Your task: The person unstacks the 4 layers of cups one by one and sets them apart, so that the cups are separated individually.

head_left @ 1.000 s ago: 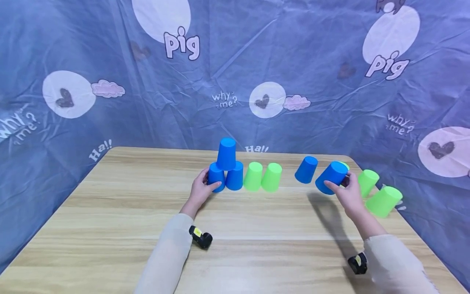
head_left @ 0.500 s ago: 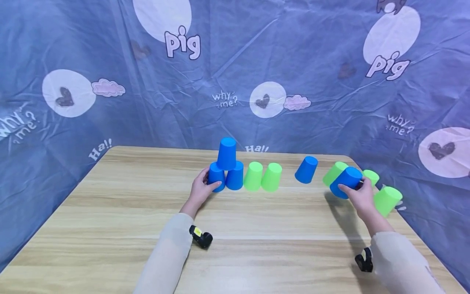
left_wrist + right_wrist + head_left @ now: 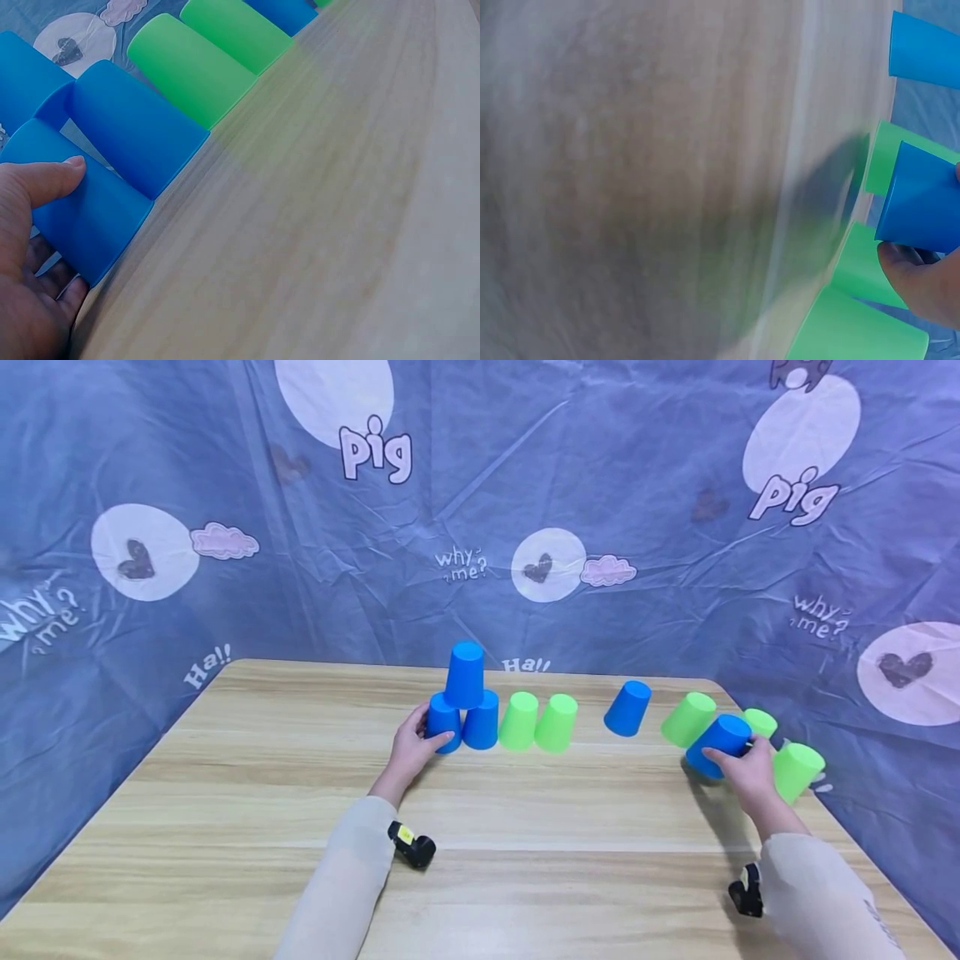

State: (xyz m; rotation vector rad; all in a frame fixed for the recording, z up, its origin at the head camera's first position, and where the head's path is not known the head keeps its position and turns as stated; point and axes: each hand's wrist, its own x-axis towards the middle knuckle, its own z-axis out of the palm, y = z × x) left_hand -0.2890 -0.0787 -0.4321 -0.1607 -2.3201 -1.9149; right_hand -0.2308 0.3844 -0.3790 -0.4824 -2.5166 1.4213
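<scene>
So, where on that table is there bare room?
Widest: the tabletop between the two sleeves, and left of the left hand. A small gap separates the paired green cups from the lone blue cup. Crowded: around the right hand, by three green cups.

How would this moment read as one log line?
left hand: grips lower-left blue cup of three-cup pyramid | right hand: holds another blue cup, seemingly raised | table: five green cups, lone blue cup

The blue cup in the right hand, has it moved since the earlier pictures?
Yes: in the head view, the held blue cup has moved with the right hand rightward and lower in the picture, away from the lone standing blue cup.
</scene>
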